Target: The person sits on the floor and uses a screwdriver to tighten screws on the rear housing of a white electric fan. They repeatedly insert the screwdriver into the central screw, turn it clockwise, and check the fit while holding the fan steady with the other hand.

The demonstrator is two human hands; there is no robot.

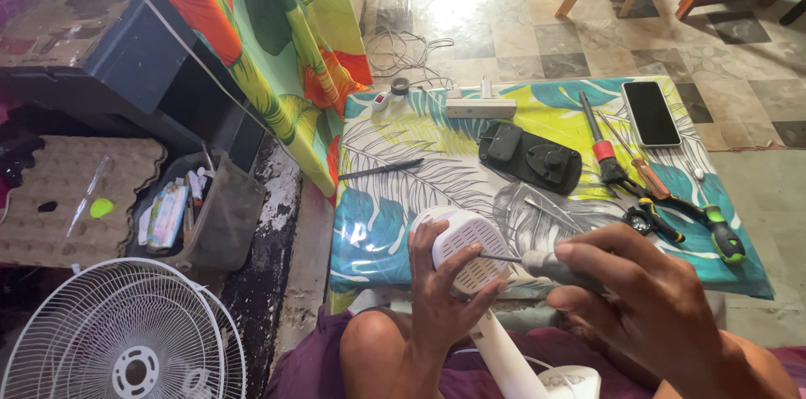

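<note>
While the left hand (443, 294) is wrapped around the white motor housing (468, 249) of a fan, fingers closed on its left side and underneath, the right hand (651, 302) is clamped on the grey handle of a screwdriver (537, 263), whose thin shaft reaches left to the vented back of the housing. This housing sits near, over the person's lap, on a white stand (512, 361), just at the near edge of the desk (395, 155) with its leaf-print cloth. It looks like light, hard plastic, smooth and a bit slippery, and the thin vent ribs may crack, so I think the solid rim is the better place to grip. Far on the desk lie a black cover (531, 155), a brush (600, 147), a phone (651, 113), pliers (651, 218) and a green screwdriver (718, 231). At the near left, a white fan grille (126, 340) lies on the floor
</note>
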